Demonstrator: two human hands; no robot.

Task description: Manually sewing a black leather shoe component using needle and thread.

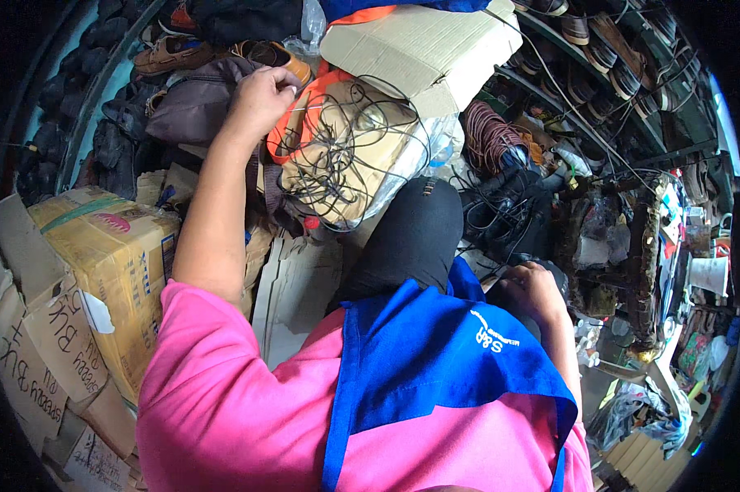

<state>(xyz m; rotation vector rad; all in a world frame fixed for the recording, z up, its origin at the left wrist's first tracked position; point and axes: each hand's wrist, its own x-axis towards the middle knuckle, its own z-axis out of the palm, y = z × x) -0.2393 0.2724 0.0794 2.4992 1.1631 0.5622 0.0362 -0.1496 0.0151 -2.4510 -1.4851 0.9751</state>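
My left hand (265, 100) reaches out over a heap of things, its thumb and fingers pinched together. What sits in the pinch, if anything, is too small to make out. Beside it are an orange strap (283, 141) and a tan shoe (290, 62), with a dark brown bag (191, 105) to the left. A tangle of black cord (337, 164) lies on a brown surface to the right. Near my right thigh, my right hand (534, 291) is closed with bent fingers, against something dark; what it grips is hidden.
Taped cardboard boxes (108, 271) stack up at the left. A flat cardboard piece (423, 53) lies ahead. Shoe racks (599, 57) rise at the right, near a coil of reddish cord (493, 135) and a worn, dark frame (644, 271).
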